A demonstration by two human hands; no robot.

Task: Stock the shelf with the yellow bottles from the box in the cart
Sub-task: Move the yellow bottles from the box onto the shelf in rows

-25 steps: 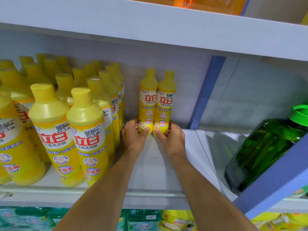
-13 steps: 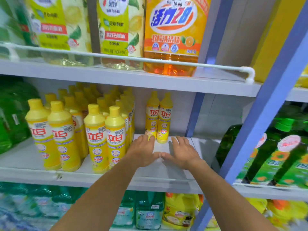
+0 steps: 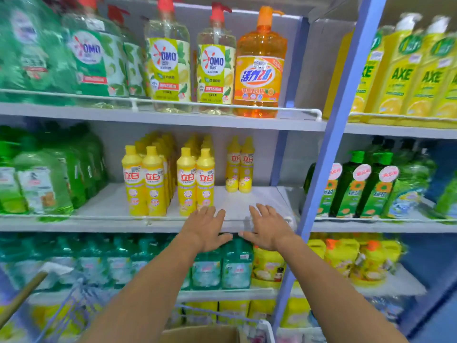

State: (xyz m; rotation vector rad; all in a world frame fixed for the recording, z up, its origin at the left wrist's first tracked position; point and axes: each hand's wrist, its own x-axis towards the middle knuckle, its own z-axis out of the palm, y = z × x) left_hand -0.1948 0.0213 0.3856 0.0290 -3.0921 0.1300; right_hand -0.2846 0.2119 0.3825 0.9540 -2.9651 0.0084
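Observation:
Two yellow bottles stand upright side by side at the back right of the middle shelf. Left of them, rows of the same yellow bottles fill the shelf's middle. My left hand and my right hand hover in front of the shelf's front edge, palms down, fingers spread, holding nothing. The cardboard box shows at the bottom edge, inside the wire cart; its contents are hidden.
Green bottles crowd the shelf's left end. A blue upright post bounds the bay on the right. Large pump bottles stand on the shelf above, teal bottles below. A wooden handle leans at lower left.
Both hands let go of the two back-right bottles and drew back to the shelf's front edge. The camera pulled away, showing more shelves and the box.

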